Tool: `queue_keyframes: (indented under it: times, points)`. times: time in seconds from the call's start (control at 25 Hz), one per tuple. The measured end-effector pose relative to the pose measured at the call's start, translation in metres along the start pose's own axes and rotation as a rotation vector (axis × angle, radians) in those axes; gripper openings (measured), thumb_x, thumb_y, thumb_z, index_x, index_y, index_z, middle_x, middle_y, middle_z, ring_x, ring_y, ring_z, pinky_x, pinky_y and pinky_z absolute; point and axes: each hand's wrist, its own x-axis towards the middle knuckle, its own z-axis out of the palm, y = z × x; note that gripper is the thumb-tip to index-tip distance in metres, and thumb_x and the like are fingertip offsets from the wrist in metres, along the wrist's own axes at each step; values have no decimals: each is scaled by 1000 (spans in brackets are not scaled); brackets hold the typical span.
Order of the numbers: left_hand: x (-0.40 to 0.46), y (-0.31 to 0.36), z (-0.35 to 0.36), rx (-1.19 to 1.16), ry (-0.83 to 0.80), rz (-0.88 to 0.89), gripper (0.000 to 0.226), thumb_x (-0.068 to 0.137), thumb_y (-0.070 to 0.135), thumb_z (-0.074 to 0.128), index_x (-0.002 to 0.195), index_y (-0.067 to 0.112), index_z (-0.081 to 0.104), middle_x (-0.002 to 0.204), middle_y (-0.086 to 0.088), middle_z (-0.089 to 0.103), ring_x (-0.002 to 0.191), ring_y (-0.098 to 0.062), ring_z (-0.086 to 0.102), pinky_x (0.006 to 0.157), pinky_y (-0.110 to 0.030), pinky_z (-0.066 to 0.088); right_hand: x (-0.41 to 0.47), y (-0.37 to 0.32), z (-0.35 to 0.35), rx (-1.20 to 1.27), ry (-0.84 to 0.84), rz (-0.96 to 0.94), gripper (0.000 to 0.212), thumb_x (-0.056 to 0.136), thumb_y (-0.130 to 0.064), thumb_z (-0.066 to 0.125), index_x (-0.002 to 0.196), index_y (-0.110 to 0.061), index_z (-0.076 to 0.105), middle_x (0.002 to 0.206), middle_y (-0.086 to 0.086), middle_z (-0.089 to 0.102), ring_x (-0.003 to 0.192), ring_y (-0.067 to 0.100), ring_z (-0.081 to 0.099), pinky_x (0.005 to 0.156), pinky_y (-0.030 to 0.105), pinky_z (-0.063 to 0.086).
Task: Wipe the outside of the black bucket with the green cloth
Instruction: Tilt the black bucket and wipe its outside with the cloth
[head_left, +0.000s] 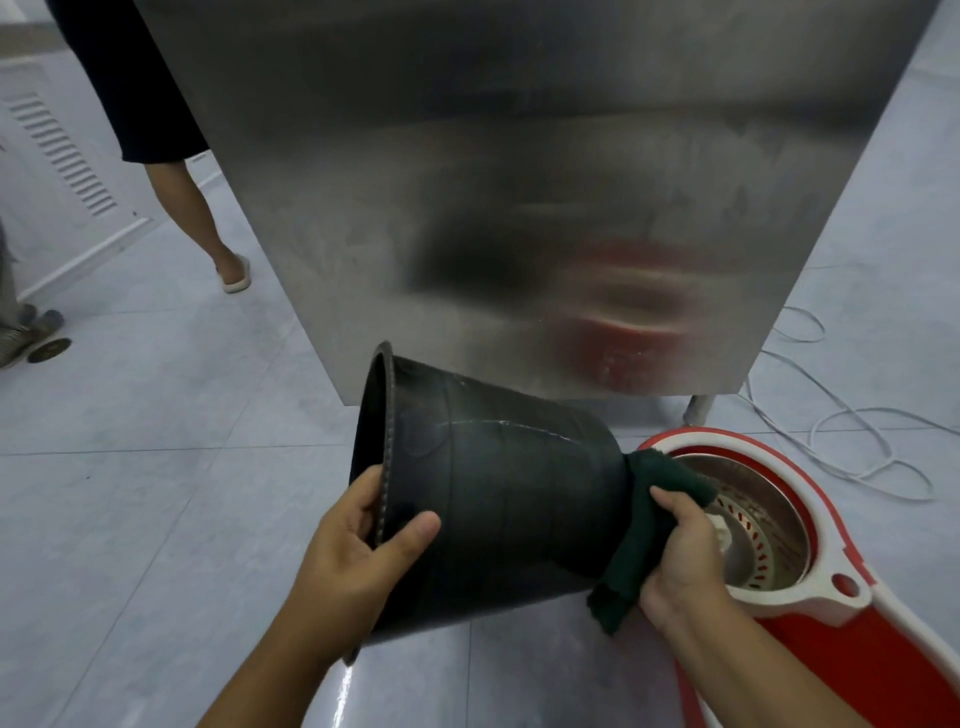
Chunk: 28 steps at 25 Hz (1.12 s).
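Note:
The black bucket (498, 499) is held on its side above the floor, its open mouth facing left and its base pointing right. My left hand (358, 556) grips the rim, thumb on the outer wall and fingers inside. My right hand (685, 556) presses the dark green cloth (649, 514) flat against the bucket's base. Part of the cloth hangs below the base.
A red and white spin-mop bucket (810, 587) with a steel basket sits on the floor right under my right hand. A tall steel cabinet side (519, 182) stands just behind. White cable (852, 415) loops at the right. Another person's leg (208, 223) stands at the far left.

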Motion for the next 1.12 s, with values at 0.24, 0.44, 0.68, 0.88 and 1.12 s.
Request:
queue_keyframes:
  times: [0.24, 0.44, 0.68, 0.88, 1.12]
  points:
    - [7, -12, -1, 57, 111, -86, 31, 73, 47, 72, 98, 31, 61, 90, 5, 73, 88, -19, 70, 67, -21, 54, 3, 0, 1, -33, 22, -20, 5, 89, -15, 54, 87, -19, 54, 96, 6, 61, 88, 23, 57, 71, 41, 45]
    - [3, -12, 10, 226, 57, 92, 15, 72, 41, 77, 78, 30, 68, 73, 7, 73, 71, -10, 68, 56, -13, 54, 11, 7, -4, -8, 79, 59, 8, 86, -16, 55, 93, -19, 54, 101, 9, 62, 92, 28, 58, 76, 42, 48]
    - [20, -22, 15, 155, 323, -25, 30, 87, 46, 53, 86, 19, 68, 80, -3, 75, 79, -15, 71, 63, -24, 59, 6, 13, 1, -68, 101, -34, 7, 90, -18, 55, 88, -24, 51, 99, 6, 61, 96, 25, 57, 86, 46, 44]
    - [26, -26, 15, 15, 481, -223, 31, 97, 36, 49, 86, 13, 67, 87, -13, 73, 85, -31, 69, 79, -48, 58, -3, 50, -9, -563, -130, -490, 38, 91, -31, 51, 128, -39, 49, 141, -3, 49, 136, 21, 39, 112, 42, 29]
    - [26, -21, 10, -102, 456, -265, 26, 98, 32, 49, 92, 18, 70, 88, -5, 76, 84, -24, 72, 69, -34, 56, -4, 98, -28, -1253, -400, -1201, 48, 88, -29, 40, 131, -50, 36, 162, -19, -9, 150, 20, -6, 118, 40, -3]
